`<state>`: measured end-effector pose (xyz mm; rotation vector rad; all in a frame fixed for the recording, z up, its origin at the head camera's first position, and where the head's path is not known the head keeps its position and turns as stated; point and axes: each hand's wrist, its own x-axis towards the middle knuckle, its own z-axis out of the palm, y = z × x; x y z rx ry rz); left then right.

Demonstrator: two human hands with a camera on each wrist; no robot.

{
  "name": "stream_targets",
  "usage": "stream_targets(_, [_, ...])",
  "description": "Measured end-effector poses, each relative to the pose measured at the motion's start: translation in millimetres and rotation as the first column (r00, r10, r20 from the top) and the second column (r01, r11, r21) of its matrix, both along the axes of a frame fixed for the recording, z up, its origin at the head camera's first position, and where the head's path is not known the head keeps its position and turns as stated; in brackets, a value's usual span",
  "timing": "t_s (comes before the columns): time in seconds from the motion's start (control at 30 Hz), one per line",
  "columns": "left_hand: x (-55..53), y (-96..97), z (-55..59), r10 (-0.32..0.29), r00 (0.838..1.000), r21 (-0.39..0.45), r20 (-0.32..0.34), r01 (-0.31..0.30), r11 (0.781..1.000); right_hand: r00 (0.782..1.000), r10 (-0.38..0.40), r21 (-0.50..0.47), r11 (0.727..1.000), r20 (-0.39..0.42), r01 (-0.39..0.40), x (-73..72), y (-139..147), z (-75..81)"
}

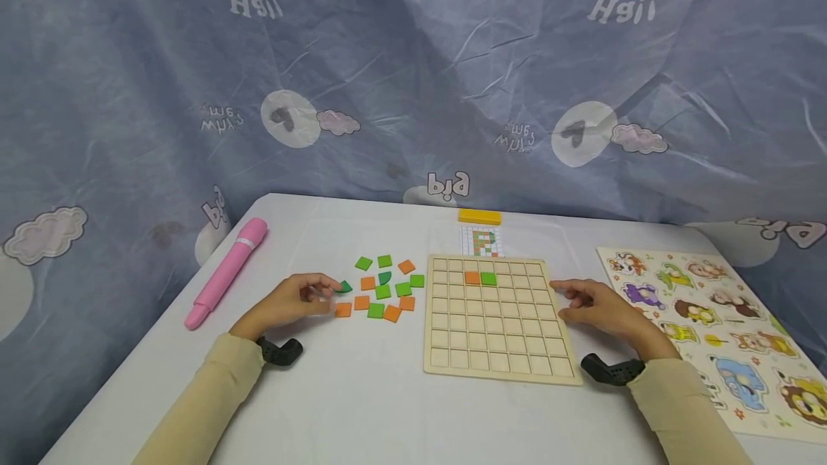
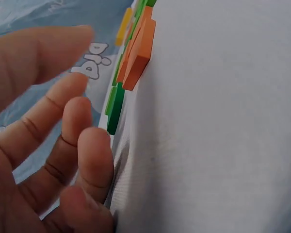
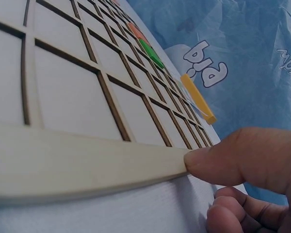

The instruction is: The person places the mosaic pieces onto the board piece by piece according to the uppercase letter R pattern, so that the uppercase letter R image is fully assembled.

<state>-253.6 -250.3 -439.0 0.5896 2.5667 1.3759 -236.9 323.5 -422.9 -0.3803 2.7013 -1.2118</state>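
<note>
My left hand (image 1: 296,301) hovers at the left side of a loose group of orange and green square tiles, its fingertips beside a dark green rounded tile (image 1: 345,286) and an orange tile (image 1: 343,310). In the left wrist view, thumb and fingers are spread apart with nothing between them. A wooden grid board (image 1: 459,364) lies flat to the right of the tiles. One orange tile (image 1: 472,278) and one green tile (image 1: 488,278) sit side by side in its upper cells. My right hand (image 1: 597,307) touches the board's right edge, the thumb (image 3: 218,158) resting against it.
Behind the board lie a pattern card (image 1: 483,241) and a yellow bar (image 1: 479,217). A pink cylinder (image 1: 226,275) lies at the far left. On the right is an animal puzzle board (image 1: 772,367). A patterned blue-grey curtain (image 1: 388,92) hangs behind the table.
</note>
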Motion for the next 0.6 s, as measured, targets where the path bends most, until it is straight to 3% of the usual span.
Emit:
stream_targets(0.23, [1.7, -1.5, -3.4, -0.025, 1.000, -0.068, -0.008, 0.024, 0.997, 1.000, 0.004, -0.005, 1.000, 0.002, -0.004, -1.0, 0.8, -1.1])
stream_targets(0.6, [1.3, -0.8, -9.9, -0.010, 0.997, -0.141, -0.075, -0.001, 0.990, 1.000, -0.007, 0.017, 1.000, 0.011, 0.006, -0.8, 0.6, 0.2])
